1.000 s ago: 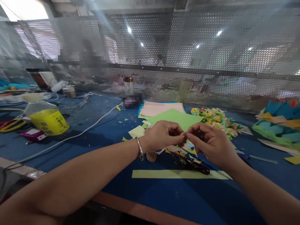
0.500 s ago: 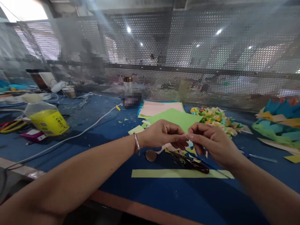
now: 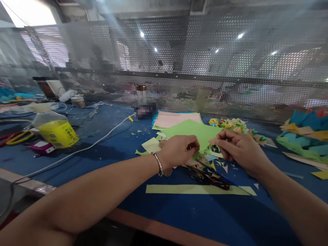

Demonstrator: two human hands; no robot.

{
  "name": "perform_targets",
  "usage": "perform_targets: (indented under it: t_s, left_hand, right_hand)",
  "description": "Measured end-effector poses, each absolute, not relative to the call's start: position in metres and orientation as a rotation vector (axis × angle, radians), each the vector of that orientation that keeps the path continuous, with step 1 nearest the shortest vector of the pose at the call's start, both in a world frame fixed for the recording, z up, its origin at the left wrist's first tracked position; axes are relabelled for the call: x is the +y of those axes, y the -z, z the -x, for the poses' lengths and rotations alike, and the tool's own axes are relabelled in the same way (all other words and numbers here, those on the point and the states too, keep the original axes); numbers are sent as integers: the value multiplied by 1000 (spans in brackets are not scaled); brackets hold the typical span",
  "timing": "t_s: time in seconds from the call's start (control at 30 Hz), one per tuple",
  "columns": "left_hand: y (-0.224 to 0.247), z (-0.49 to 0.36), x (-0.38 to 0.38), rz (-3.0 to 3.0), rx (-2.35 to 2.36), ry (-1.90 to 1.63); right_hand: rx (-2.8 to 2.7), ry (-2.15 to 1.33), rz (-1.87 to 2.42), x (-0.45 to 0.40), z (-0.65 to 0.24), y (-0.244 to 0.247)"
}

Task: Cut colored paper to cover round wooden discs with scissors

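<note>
My right hand (image 3: 238, 147) pinches a small pale pink piece of paper (image 3: 212, 141) between thumb and fingertips. To its left, my left hand (image 3: 180, 149), with a silver bangle at the wrist, hangs low over the paper scraps (image 3: 210, 159). Its fingers curl downward and their tips are hidden, so what they hold, if anything, does not show. Behind both hands lies a bright green paper sheet (image 3: 191, 130). Dark-handled scissors (image 3: 217, 182) rest among the scraps. A long pale green paper strip (image 3: 184, 189) lies nearer to me, partly under the scissors and a thin blue tool.
Folded paper pieces (image 3: 230, 124) are heaped behind my right hand. Layered coloured paper (image 3: 302, 136) stands far right. On the left are a bottle with a yellow label (image 3: 60, 133), a purple box (image 3: 42, 147) and a white cable (image 3: 102, 136). A perforated metal screen (image 3: 164, 58) closes off the back.
My hands were together at their fingertips and are now apart. The left has moved left and down toward the scraps; the right has shifted slightly right, holding the pink paper piece.
</note>
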State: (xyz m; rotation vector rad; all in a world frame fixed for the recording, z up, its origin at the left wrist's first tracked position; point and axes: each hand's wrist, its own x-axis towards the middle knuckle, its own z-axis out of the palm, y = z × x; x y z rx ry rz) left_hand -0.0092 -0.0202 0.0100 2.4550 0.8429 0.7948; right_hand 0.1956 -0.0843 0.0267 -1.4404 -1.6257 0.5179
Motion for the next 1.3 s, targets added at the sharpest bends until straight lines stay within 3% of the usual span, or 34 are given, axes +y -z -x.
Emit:
perform_targets:
  t_s: [0.37,0.73,1.1,1.3]
  left_hand:
    - [2,2,-2,-2783,798,-548]
    - [-8,7,-17,-2287,637,-927]
    - [-13,2,-21,-1524,439,-863]
    - [-9,0,-20,-1465,510,-873]
  right_hand:
    - [-1702,-347,1499,-78,-202,-16]
    - [-1908,-263,1388,-83,-191,-11]
    - [-2007,82,1283,-89,-186,-17]
    - [-2085,118,1228,-90,-184,-18]
